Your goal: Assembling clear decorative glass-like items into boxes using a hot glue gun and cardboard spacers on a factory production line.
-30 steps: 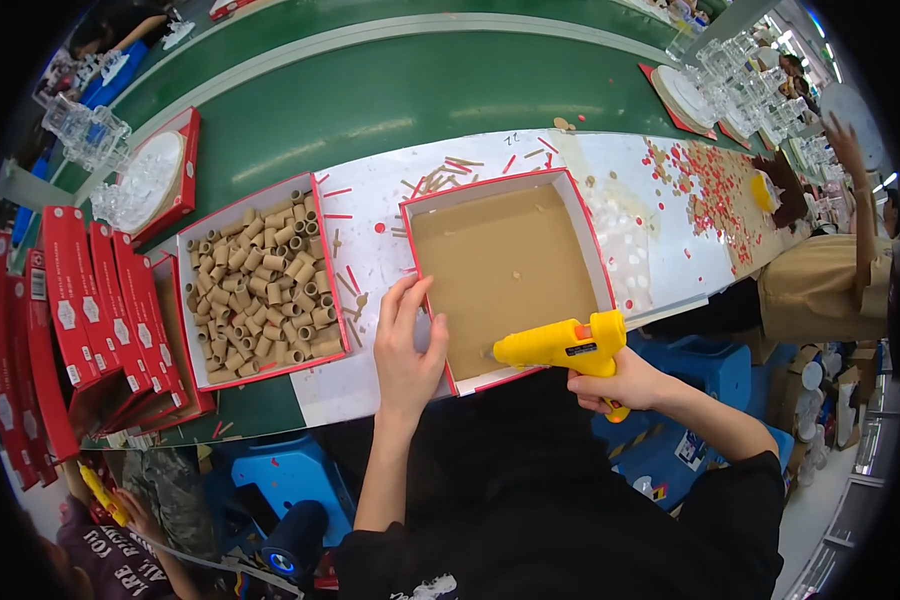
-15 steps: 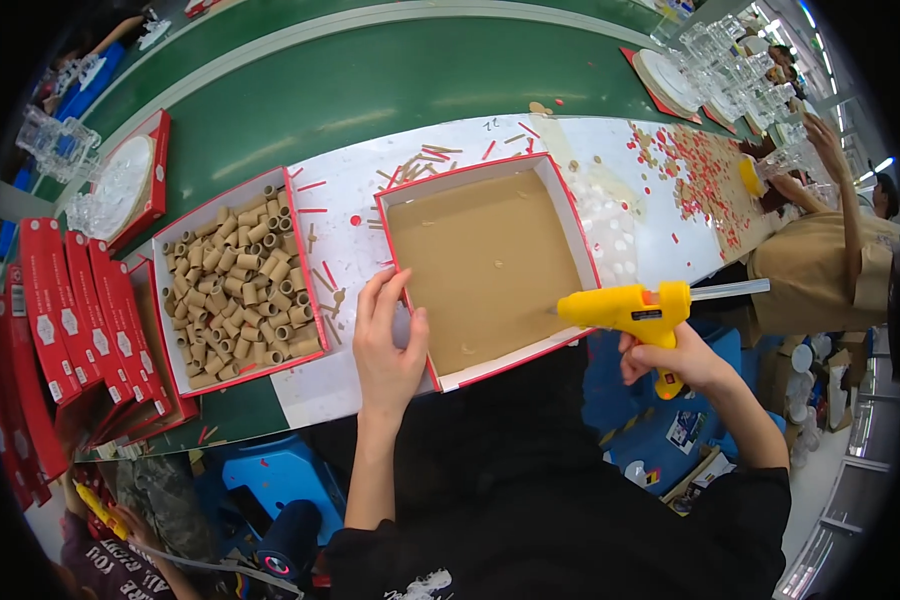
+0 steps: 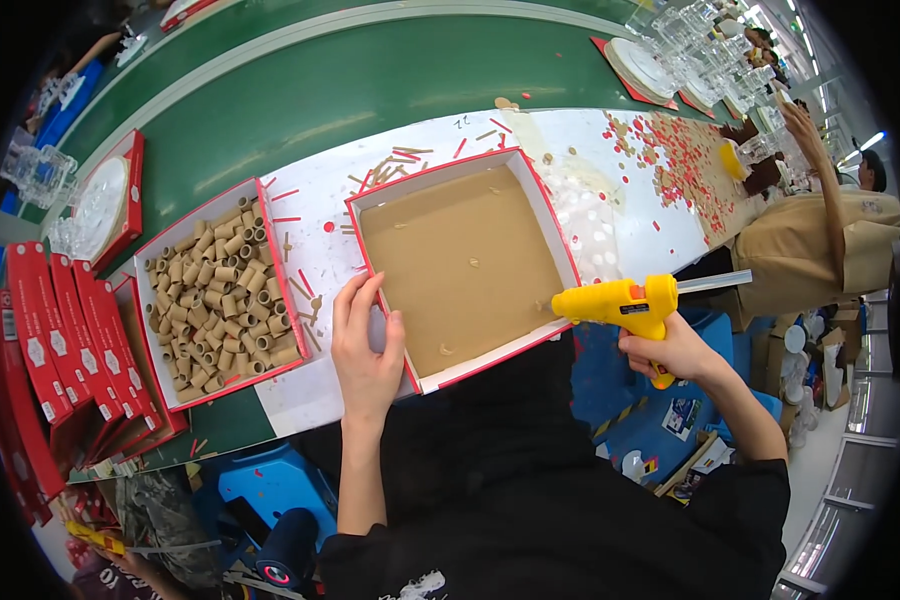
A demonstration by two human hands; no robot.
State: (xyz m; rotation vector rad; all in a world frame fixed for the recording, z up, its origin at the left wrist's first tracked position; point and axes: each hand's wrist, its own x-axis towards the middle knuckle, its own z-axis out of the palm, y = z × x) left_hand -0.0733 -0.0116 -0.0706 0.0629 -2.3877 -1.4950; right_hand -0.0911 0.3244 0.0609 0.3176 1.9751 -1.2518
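Observation:
A square shallow box (image 3: 460, 290) with red edges and a brown cardboard floor sits at the table's near edge. Small dabs of glue dot its floor. My left hand (image 3: 365, 345) grips the box's left wall, fingers along the outside and thumb by the rim. In my right hand (image 3: 675, 350) is a yellow hot glue gun (image 3: 620, 302), a clear glue stick poking out of its back. Its nozzle points left over the near right corner of the box, beside a dab there; whether it touches is hard to tell.
A second box (image 3: 302, 335), full of short cardboard tubes (image 3: 220, 300), stands left. Red boxes (image 3: 65, 340) are stacked beyond it. Paper strips (image 3: 395, 165) and red bits (image 3: 660, 160) litter the white sheet. Another person (image 3: 820, 240) works at right; a blue stool (image 3: 270, 485) stands below.
The whole view has shifted, so the table and boxes appear further left. Relative to the box, the glue gun's nozzle has moved slightly right, toward its right wall. Both hands keep their grips.

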